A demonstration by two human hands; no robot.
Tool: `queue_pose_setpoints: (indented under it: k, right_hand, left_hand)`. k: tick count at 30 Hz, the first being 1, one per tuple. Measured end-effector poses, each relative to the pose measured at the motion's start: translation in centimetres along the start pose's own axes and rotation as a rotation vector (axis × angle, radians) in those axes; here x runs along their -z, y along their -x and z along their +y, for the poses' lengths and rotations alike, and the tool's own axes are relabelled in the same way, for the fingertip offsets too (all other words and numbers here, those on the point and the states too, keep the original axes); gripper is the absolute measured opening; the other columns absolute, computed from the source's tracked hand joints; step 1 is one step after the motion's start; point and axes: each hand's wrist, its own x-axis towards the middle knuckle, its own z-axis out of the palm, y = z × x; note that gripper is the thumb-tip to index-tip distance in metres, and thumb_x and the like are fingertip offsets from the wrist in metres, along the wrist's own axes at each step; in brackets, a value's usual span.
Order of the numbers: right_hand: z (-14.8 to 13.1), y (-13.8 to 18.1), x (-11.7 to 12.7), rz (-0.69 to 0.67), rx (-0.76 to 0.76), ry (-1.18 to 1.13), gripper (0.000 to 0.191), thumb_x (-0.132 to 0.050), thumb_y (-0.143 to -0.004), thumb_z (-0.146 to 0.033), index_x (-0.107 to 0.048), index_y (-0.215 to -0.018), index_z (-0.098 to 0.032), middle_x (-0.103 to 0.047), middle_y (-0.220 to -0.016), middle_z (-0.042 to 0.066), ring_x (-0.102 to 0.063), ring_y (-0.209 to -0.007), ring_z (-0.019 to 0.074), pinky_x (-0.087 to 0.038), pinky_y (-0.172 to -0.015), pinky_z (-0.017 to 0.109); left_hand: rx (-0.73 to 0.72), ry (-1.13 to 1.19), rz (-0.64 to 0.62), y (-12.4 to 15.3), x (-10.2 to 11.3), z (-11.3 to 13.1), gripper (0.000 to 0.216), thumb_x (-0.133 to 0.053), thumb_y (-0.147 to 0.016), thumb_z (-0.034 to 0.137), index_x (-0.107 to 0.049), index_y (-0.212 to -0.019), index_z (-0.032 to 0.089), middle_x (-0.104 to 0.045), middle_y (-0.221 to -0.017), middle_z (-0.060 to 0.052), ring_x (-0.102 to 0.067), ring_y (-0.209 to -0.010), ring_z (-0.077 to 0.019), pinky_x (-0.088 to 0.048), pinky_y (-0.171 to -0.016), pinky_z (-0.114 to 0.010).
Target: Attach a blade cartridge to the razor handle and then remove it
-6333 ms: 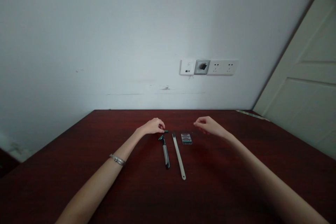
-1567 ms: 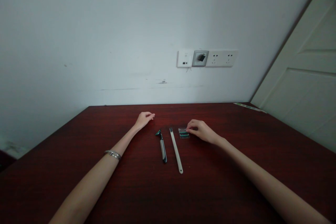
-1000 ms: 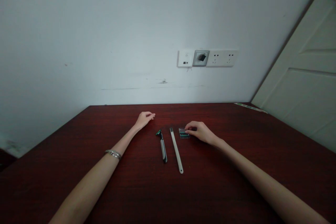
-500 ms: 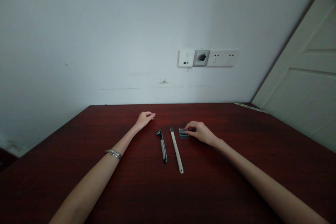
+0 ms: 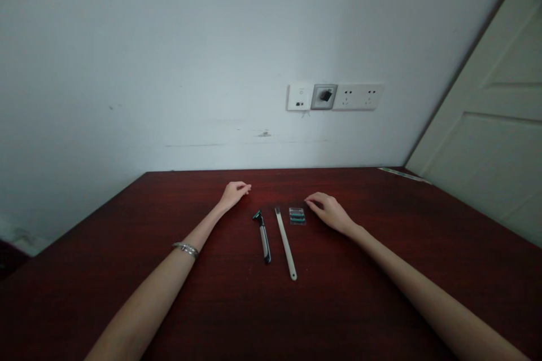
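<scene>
My left hand (image 5: pixel 235 193) rests on the table left of the razor, fingers loosely bent and holding nothing. A razor (image 5: pixel 264 240) with a green-edged head and a grey and black handle lies with its head away from me. Right of it lies a slim white brush (image 5: pixel 286 245), like a toothbrush, with a dark tip at the far end and a hole in the near end. A small clear pack of razor blade cartridges (image 5: pixel 297 216) lies beside the brush's tip. Just right of that pack, apart from it, my right hand (image 5: pixel 330 211) rests with fingers extended and nothing held.
The dark red wooden table (image 5: pixel 203 304) reaches back to a pale wall with sockets (image 5: pixel 358 97) and a plug (image 5: pixel 325 96). A flat printed strip (image 5: pixel 404 175) lies at the far right edge, near a white panelled door (image 5: pixel 486 141).
My right hand has let go of the cartridge pack and drawn back slightly to the right, leaving it flat on the table. My left hand stays in place.
</scene>
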Motion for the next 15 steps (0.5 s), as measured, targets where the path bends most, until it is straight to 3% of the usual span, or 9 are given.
queue_pose_setpoints:
  k: [10,15]
  right_hand:
    - [-0.4,0.9,-0.4,0.045,-0.004,0.010,0.023,-0.044,-0.085,-0.025,-0.065,-0.091,-0.017,-0.067,-0.095,0.007,-0.059,-0.091,0.0193,-0.045,-0.084,0.033]
    - [-3.7,1.1,0.6,0.123,-0.119,0.152,0.024,-0.044,-0.085,-0.026,-0.065,-0.094,-0.018,-0.066,-0.099,0.007,-0.059,-0.094,0.0210,-0.045,-0.080,0.031]
  left_hand:
    - [0.035,0.009,0.021,0.9,0.4,0.4,0.030,-0.052,-0.074,0.039,-0.067,-0.070,0.013,-0.065,-0.061,-0.004,-0.059,-0.060,-0.0156,-0.042,-0.059,-0.025]
    - [0.056,0.010,0.047,1.3,0.6,0.5,0.030,-0.052,-0.074,0.039,-0.067,-0.069,0.013,-0.064,-0.059,-0.004,-0.058,-0.058,-0.0148,-0.042,-0.057,-0.024]
